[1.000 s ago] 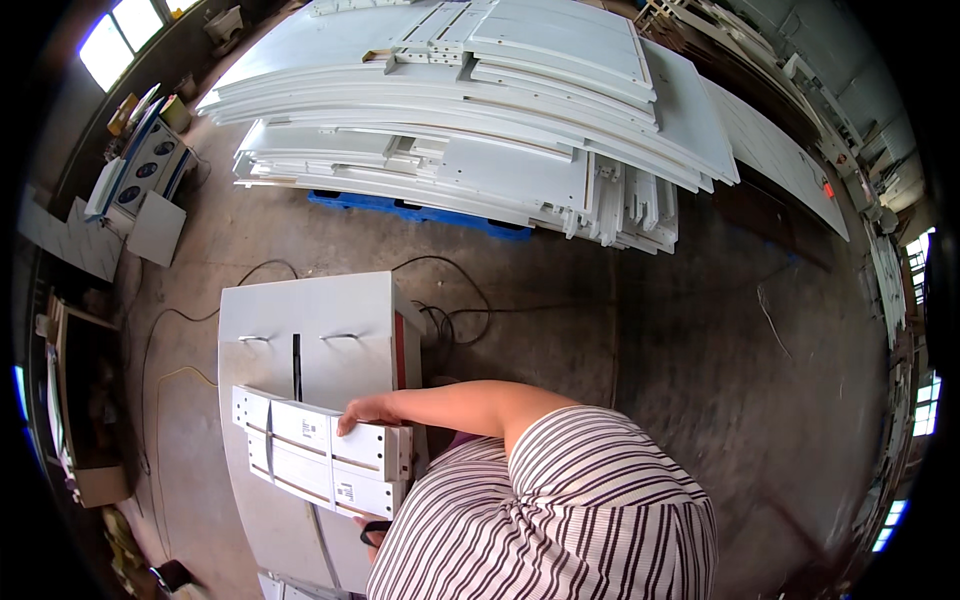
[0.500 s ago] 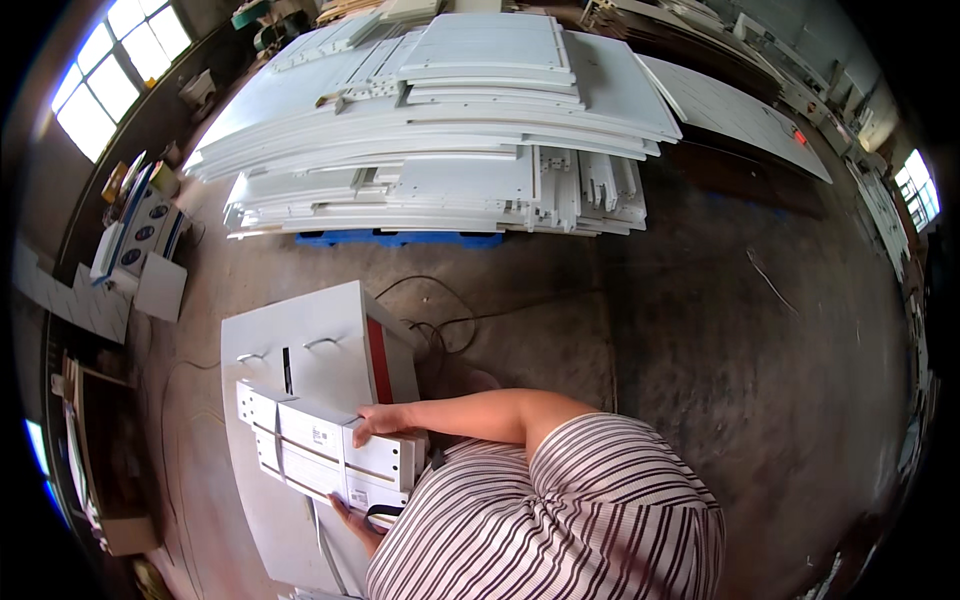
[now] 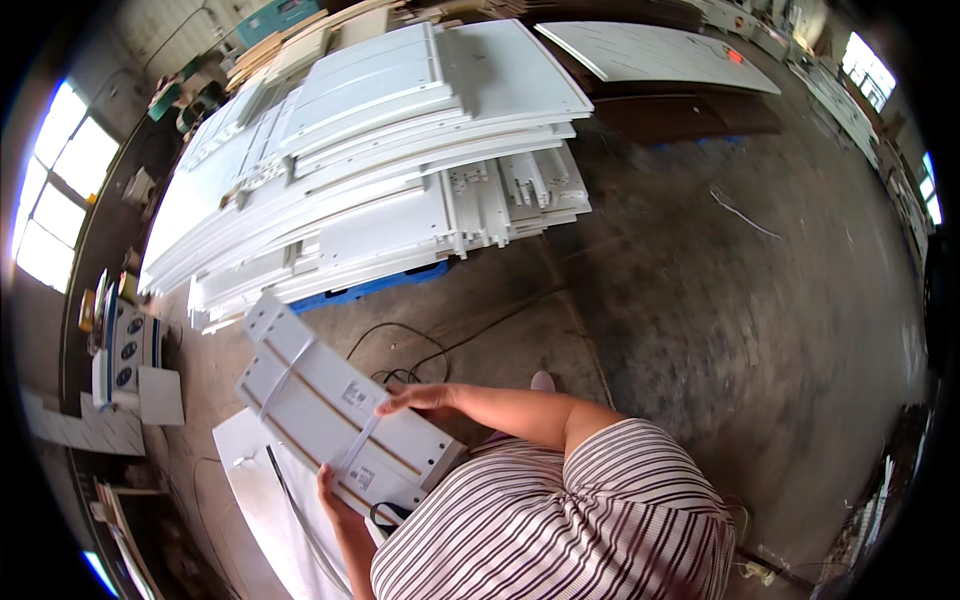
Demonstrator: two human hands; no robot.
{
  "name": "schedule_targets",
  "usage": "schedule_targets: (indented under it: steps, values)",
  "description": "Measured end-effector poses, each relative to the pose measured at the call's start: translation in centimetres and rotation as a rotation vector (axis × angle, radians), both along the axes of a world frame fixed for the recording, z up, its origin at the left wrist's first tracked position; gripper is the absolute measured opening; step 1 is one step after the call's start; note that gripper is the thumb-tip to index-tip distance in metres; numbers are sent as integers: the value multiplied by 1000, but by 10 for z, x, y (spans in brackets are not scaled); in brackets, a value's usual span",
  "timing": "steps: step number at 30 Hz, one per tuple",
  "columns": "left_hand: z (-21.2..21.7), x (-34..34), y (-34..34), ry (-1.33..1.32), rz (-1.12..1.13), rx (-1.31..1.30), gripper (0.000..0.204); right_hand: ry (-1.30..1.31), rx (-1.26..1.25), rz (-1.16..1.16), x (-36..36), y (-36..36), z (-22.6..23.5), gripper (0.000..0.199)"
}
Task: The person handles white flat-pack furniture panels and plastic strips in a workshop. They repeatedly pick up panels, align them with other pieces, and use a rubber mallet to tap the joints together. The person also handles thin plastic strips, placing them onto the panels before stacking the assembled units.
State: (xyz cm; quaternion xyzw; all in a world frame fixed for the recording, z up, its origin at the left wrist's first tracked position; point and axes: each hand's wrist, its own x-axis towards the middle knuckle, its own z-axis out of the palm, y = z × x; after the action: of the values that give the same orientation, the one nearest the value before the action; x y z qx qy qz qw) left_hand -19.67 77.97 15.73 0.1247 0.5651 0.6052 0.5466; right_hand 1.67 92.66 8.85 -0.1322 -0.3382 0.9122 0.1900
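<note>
Your left hand (image 3: 335, 492) gripped the near lower edge of the strapped bundle of white panels (image 3: 340, 415), fingers curled under it and closed on the board. Your right hand (image 3: 415, 400) lay flat on top, fingers spread wide, pressing rather than clasping. The bundle was lifted and tilted above the white cabinet (image 3: 265, 500) that served as your surface. With only one hand truly gripping, the panels could have slid out of the straps or tipped off toward the concrete floor (image 3: 700, 300). The black cable (image 3: 400, 340) beside your feet could have snagged a step. Farther off, the stack of white panels (image 3: 390, 150) leaned unevenly on its blue pallet.
</note>
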Motion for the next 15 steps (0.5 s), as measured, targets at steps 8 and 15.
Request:
schedule_targets:
  steps: [8,15]
  values:
    - [-33,159,166,44,-400,-212,49,-92,-348,-426,186,63,-43,35]
    - [-52,272,257,-124,-797,-554,54,14,-635,-785,290,43,-68,49]
